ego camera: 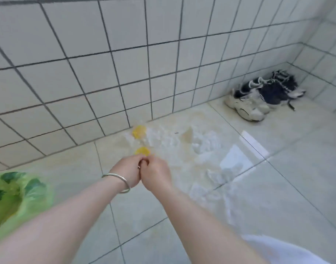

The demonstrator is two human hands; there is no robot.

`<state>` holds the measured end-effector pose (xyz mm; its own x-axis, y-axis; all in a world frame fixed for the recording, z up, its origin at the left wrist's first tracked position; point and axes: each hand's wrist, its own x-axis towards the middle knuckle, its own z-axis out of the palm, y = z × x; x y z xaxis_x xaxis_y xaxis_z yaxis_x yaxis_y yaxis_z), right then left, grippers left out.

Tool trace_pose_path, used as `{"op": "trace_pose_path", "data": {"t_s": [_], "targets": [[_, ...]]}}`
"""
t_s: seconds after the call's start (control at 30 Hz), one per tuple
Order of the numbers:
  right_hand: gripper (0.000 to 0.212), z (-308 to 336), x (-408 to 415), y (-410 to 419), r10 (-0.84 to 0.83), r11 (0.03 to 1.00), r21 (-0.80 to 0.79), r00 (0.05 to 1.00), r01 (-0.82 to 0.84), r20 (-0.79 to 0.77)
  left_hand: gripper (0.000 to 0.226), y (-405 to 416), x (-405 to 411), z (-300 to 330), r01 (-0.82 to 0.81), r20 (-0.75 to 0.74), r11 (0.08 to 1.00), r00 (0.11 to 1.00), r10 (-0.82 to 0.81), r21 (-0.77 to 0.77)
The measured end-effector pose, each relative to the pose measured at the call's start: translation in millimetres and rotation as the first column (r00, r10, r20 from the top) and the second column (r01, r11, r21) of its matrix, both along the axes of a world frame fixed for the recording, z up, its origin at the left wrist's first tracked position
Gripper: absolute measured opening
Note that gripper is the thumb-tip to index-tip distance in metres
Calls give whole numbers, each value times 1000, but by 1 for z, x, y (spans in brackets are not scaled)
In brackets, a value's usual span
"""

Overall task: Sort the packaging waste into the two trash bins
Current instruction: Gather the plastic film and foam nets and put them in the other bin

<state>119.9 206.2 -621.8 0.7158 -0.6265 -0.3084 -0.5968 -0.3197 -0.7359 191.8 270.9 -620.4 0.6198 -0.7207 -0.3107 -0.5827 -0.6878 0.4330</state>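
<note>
Both my hands meet in the middle of the view above the floor. My left hand (128,171), with a silver bangle on the wrist, and my right hand (156,173) are closed together on a small yellow piece of packaging (142,151) that sticks out past the fingers. A second yellow piece (139,131) lies on the floor by the wall. Clear and white plastic wrapping (203,143) is spread over the floor to the right of my hands. A bin lined with a green leaf-print bag (14,197) sits at the lower left. The picture is blurred.
A white tiled wall (106,63) runs along the back and turns at the right corner. Several sneakers (262,96), white and dark blue, are piled in that corner. White cloth (289,250) shows at the bottom right.
</note>
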Motion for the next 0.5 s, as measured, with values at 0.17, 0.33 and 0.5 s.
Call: {"op": "trace_pose_path", "data": {"t_s": [0.17, 0.33, 0.5], "targets": [[33, -40, -57, -40, -123, 986, 98, 988, 132, -89, 15, -49, -46, -43, 114, -54, 988, 993, -108, 107], [33, -93, -83, -59, -175, 956, 198, 964, 215, -202, 30, -74, -67, -99, 168, -146, 968, 979, -142, 187], [27, -142, -88, -71, -265, 892, 289, 921, 346, -286, 38, -97, -74, -144, 258, -243, 921, 951, -190, 291]]}}
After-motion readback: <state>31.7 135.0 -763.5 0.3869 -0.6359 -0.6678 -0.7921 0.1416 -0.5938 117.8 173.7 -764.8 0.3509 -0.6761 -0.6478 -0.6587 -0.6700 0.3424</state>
